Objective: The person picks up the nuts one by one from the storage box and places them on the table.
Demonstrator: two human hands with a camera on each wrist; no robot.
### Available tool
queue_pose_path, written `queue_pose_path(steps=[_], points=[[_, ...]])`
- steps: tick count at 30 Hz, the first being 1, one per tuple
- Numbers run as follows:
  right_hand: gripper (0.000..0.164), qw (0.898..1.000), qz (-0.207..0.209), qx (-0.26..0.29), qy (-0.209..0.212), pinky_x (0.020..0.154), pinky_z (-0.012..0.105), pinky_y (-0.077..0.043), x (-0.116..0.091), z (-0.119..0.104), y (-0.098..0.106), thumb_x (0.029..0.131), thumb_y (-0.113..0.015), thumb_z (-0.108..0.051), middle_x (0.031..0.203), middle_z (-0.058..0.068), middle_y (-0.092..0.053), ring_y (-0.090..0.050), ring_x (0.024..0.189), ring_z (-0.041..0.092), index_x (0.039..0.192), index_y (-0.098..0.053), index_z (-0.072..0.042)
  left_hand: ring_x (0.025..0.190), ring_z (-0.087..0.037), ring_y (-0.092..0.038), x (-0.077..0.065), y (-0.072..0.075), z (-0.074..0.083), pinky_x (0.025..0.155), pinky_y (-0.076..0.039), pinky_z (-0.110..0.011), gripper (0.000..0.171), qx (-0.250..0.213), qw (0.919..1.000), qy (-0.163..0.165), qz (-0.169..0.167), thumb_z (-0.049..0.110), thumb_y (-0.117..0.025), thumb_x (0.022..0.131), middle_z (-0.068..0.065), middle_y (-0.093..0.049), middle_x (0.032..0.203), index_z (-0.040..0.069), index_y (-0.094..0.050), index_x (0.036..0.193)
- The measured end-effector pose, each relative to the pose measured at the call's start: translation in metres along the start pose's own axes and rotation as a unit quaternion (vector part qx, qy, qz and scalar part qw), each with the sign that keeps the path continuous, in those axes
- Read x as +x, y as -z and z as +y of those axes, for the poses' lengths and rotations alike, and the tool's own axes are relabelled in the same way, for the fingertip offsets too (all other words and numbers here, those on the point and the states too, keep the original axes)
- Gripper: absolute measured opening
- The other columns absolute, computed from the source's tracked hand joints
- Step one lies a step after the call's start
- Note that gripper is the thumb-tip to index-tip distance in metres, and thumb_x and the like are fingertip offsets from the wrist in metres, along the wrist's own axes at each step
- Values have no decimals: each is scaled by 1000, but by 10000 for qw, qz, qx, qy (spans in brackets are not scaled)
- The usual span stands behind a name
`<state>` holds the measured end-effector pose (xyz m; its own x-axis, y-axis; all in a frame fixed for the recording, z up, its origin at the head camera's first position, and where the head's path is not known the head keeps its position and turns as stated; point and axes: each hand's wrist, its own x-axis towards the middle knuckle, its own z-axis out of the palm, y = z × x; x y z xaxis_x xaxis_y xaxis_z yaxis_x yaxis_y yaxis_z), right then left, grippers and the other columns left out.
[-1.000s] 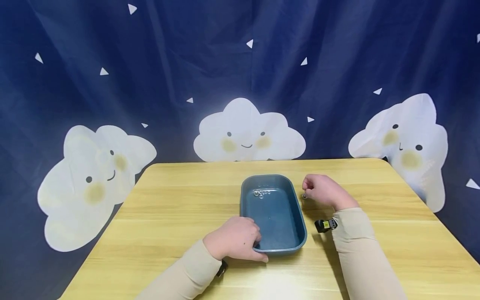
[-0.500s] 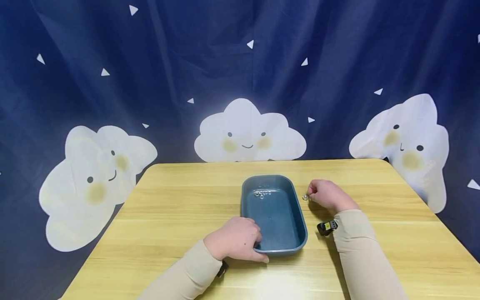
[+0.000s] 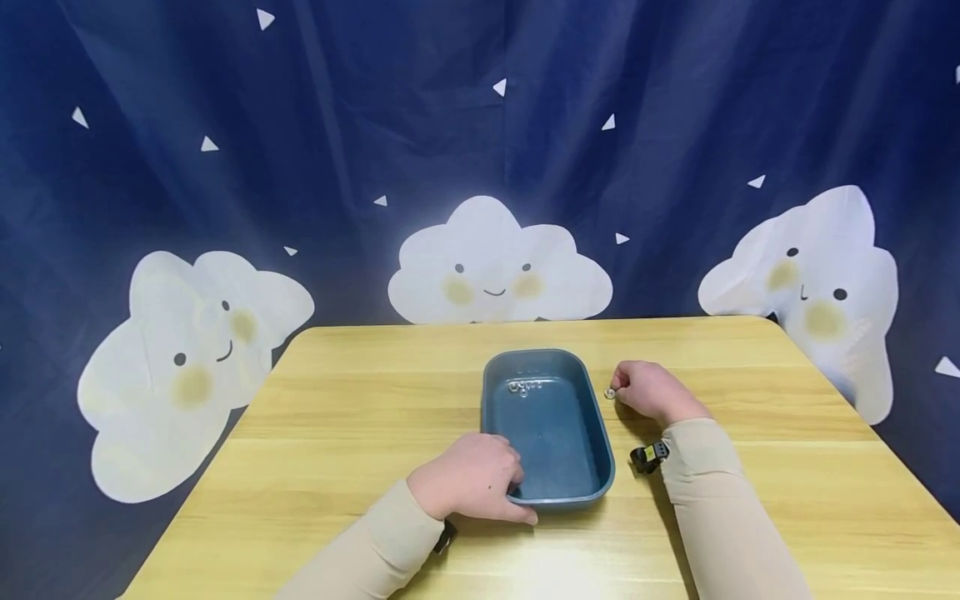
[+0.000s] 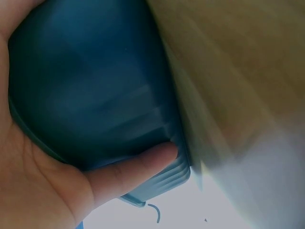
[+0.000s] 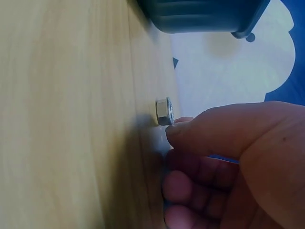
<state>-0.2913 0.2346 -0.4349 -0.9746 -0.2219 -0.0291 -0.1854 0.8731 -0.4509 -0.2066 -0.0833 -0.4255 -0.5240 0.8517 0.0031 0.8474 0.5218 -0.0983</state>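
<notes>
A deep dark-teal plastic tub (image 3: 542, 433) stands on the table. My left hand (image 3: 472, 475) grips its near-left corner, fingers over the rim and thumb along the outer wall; the left wrist view shows the thumb (image 4: 133, 171) against the ribbed side. To the right of the tub, my right hand (image 3: 656, 390) pinches the edge of a small silver flange nut (image 5: 164, 111) low at the tabletop. Thumb tip and forefinger meet at the flange, and the other fingers curl beneath the palm. Several small metal nuts (image 3: 522, 388) lie at the far end inside the tub.
The light wood table (image 3: 360, 400) has rounded far corners. Behind it hangs a dark blue curtain (image 3: 420, 100) with cloud faces. A black wrist camera (image 3: 647, 457) sits under the right sleeve's cuff.
My right hand has come down and drawn slightly back to the right, so the nut shows beside its fingertips. The nut, the tub and my left hand stay in place.
</notes>
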Motion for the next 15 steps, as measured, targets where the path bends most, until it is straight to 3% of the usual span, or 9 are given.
queue_pose_path(steps=[15], points=[[7, 10000, 32, 2, 60, 76, 43, -45, -1, 1, 2, 90, -60, -4, 85, 4, -63, -57, 81, 26, 88, -64, -10, 63, -5, -43, 0, 0, -1, 55, -36, -23, 52, -8, 10000, 11, -14, 74, -63, 81, 16, -44, 64, 28, -54, 60]])
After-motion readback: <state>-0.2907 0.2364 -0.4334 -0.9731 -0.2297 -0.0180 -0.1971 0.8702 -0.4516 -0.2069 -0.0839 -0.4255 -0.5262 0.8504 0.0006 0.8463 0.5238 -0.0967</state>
